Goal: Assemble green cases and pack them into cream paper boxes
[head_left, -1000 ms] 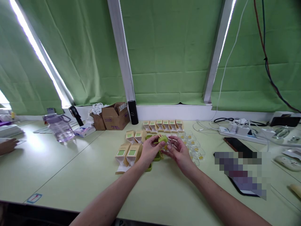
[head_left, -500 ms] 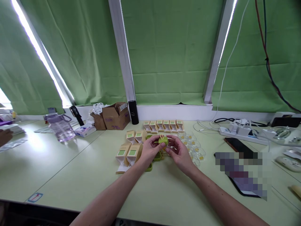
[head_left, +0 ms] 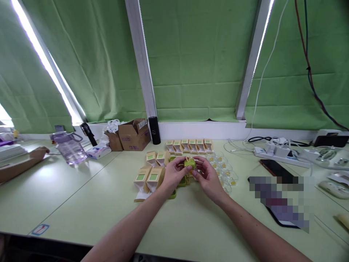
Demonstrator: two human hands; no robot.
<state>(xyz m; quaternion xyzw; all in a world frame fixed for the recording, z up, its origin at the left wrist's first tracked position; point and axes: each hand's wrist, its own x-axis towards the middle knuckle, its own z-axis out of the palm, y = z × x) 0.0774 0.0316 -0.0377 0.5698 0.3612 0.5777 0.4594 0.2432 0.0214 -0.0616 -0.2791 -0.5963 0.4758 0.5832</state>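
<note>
Between both hands, above the table, is a small green case (head_left: 190, 163) with a pale loop on top. My left hand (head_left: 176, 173) is closed on its left side, thumb across the front. My right hand (head_left: 207, 174) grips its right side with the fingertips, and a bit of something clear shows there. More green cases (head_left: 182, 182) lie beneath my hands, partly hidden. Left of them stand several open cardboard boxes (head_left: 154, 177) with green labels. Several clear plastic pieces (head_left: 227, 173) with yellow centres lie to the right of my right hand.
A row of small boxes (head_left: 189, 146) stands behind. To the left are a carton (head_left: 135, 136), a black cylinder (head_left: 154, 131) and a purple bottle (head_left: 72, 149). At right lie a phone (head_left: 276, 171) and a power strip (head_left: 283, 156). Another person's arm (head_left: 24, 163) rests at far left.
My two hands keep almost the same hold on the green case, which has tilted slightly. At far left, the other person's arm has reached further in, toward the purple bottle.
</note>
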